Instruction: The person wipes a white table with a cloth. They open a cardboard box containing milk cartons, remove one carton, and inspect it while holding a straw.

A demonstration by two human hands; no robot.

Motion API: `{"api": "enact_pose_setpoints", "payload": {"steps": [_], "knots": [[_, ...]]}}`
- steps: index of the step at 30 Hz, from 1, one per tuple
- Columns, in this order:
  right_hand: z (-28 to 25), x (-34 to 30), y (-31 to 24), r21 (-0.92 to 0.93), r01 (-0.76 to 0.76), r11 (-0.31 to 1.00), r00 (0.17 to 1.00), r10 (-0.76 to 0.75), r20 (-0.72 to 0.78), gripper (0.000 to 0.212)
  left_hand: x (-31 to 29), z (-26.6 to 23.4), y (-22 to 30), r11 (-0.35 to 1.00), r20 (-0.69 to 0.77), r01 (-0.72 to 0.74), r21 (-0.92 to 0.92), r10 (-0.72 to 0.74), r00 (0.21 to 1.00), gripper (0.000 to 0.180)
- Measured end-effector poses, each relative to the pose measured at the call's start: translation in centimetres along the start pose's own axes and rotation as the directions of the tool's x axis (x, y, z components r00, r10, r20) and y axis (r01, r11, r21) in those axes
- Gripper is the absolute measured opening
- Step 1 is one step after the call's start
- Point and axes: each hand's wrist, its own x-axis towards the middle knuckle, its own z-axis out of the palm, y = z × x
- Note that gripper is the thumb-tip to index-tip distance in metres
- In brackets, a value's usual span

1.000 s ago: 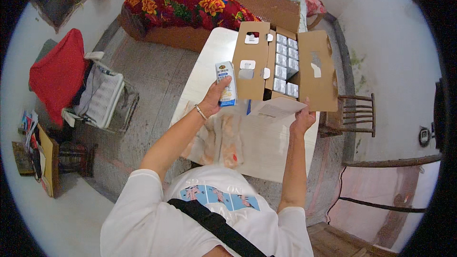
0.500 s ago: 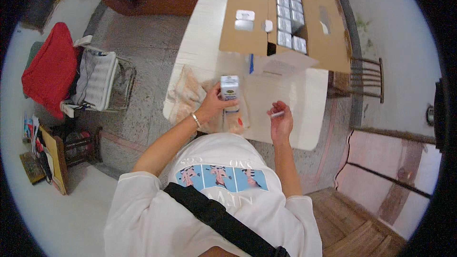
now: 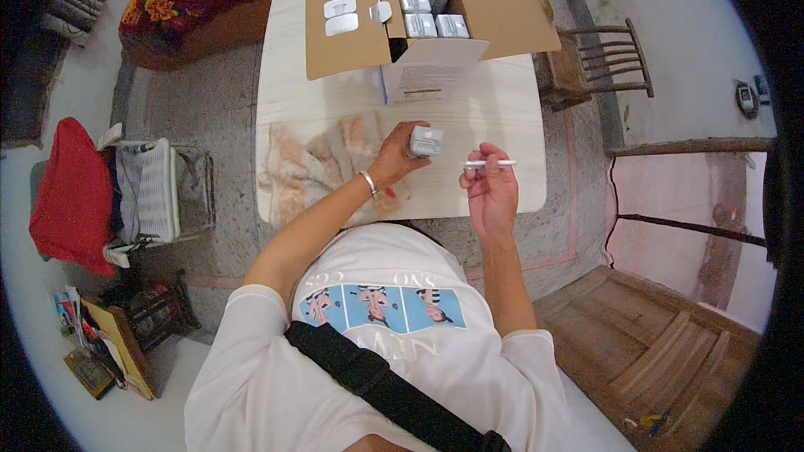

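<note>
A small white and silver carton [image 3: 426, 141] stands above the near part of the table, its flat end turned up toward me. My left hand [image 3: 400, 156] is wrapped round its left side, thumb at the near edge. To the right, my right hand [image 3: 491, 188] is palm up with its fingers curled on a slim white pen-like stick [image 3: 501, 162], which lies level across the fingers. Beneath and beside my left forearm lies a crumpled cream and orange cloth [image 3: 314, 159]. Whether the carton touches the table is hard to tell.
On the white table [image 3: 528, 117] an open cardboard box [image 3: 352, 42] holds rows of similar cartons [image 3: 419, 25], its flaps spread wide. A wooden chair [image 3: 607, 63] stands at the far right. A white chair with a red cloth [image 3: 71, 201] stands at the left.
The carton has turned from showing its printed side to showing its end, and sits clear of the cloth. My right hand has turned its palm up, with the stick more visible. The view has shifted.
</note>
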Motion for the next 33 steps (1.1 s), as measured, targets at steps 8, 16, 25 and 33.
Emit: {"api": "enact_pose_setpoints", "payload": {"steps": [8, 16, 25, 33], "knots": [[1.8, -1.2, -0.8, -0.293, 0.090, 0.952, 0.981, -0.035, 0.189, 0.020, -4.4, -4.6, 8.5, 0.949, -0.181, -0.035, 0.313, 0.096, 0.979, 0.048], [5.5, -2.1, -1.2, -0.687, 0.187, 0.702, 0.804, 0.292, 0.517, 0.024, -5.3, -7.2, 17.8, 0.832, 0.086, 0.085, -0.548, -0.044, 0.995, 0.029], [8.3, -3.3, -0.4, -0.577, 0.049, 0.815, 0.824, 0.293, 0.485, 0.019, -7.1, -9.7, 19.2, 0.759, -0.220, -0.004, -0.651, -0.184, 0.958, 0.022], [9.8, -5.2, 2.0, -0.468, 0.190, 0.863, 0.885, 0.056, 0.463, 0.017, -8.7, -9.7, 20.2, 0.798, -0.306, -0.045, -0.600, -0.177, 0.935, 0.017]]}}
